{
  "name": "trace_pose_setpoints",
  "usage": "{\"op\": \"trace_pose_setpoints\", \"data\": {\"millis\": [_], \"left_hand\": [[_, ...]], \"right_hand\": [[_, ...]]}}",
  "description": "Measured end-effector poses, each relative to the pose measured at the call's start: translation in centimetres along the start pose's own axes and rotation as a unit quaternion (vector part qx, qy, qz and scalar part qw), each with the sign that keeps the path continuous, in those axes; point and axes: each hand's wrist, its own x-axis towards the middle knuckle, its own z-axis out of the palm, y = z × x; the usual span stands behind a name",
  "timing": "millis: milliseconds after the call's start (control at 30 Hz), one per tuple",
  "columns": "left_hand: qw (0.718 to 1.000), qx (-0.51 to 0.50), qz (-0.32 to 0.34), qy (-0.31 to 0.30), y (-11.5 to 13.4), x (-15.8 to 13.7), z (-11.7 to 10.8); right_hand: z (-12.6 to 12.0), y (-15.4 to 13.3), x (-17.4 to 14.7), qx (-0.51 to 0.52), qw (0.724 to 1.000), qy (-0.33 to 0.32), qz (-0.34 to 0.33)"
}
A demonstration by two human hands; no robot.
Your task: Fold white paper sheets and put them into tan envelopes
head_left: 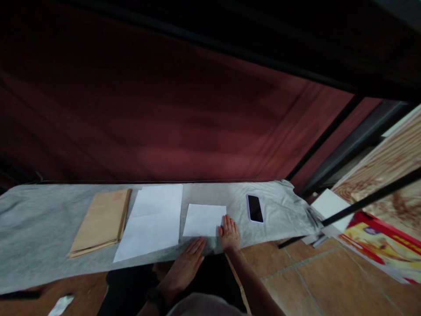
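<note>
Left hand at small sheet edge; phone apart.

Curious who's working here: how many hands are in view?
2: left hand by the near edge of the small paper, right hand by its right edge.

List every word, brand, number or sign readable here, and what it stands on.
No text is readable.
Red-and-yellow box: blue logo and yellow lettering, too blurred to read.
Brown paper stack: faint reddish mark, too blurred to make out.
Small white sheet: no writing visible.
Phone: dark screen, no text visible.
</note>
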Motion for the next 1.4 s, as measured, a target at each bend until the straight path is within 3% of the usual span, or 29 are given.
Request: {"op": "trace_pose_setpoints", "data": {"millis": [267,567,900,1100,1200,1333,1400], "left_hand": [[0.995,0.067,-0.05,0.046,-2.1,4.6,0.8],[0.993,0.089,-0.05,0.062,-1.2,9.1,1.5],[0.984,0.101,-0.114,0.091,-4.5,9.7,1.1],[0.976,0.113,-0.159,0.094,-4.3,10.2,1.0],[0.98,0.112,-0.146,0.077,-3.7,11.9,1.1],[0.987,0.111,-0.11,0.049,-3.7,13.5,1.5],[0.988,0.113,-0.099,0.036,-4.0,13.6,1.6]], "right_hand": [[-3.0,-1.4,0.7,0.018,1.0,-0.004,0.012],[-2.8,-4.5,2.5,0.095,0.988,-0.064,-0.104],[-2.0,-2.6,2.7,0.055,0.996,-0.036,-0.056],[-2.5,-1.1,2.9,0.031,0.999,-0.026,0.017],[-2.5,-2.6,4.5,0.043,0.998,-0.03,0.029],[-2.0,-5.3,6.5,0.114,0.991,-0.044,-0.057],[-1.6,-6.1,6.8,0.124,0.989,-0.05,-0.067]]}}
